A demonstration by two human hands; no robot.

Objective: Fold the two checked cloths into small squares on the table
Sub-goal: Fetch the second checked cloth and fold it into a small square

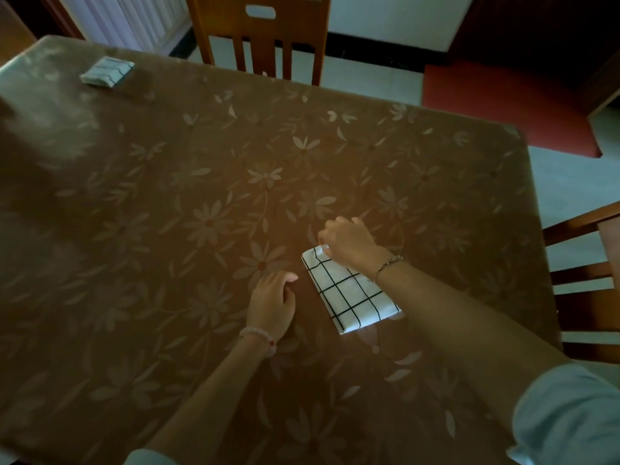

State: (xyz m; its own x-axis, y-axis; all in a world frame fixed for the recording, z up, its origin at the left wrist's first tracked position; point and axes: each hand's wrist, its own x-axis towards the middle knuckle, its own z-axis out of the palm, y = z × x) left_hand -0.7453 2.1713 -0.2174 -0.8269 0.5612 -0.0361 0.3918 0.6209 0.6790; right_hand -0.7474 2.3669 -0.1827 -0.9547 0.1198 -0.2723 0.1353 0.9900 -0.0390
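On the table (167,213), the right hand (349,245) pinches the folded checked cloth's (352,292) far corner — fingertips hidden — left hand (271,303) loosely open, empty.

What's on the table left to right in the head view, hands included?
Small folded checked cloth at the far corner → left hand resting on the brown floral tablecloth → right hand gripping the far end of the white folded cloth with black grid lines.

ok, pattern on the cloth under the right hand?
White with a thin black grid check on the cloth; head view shows it.
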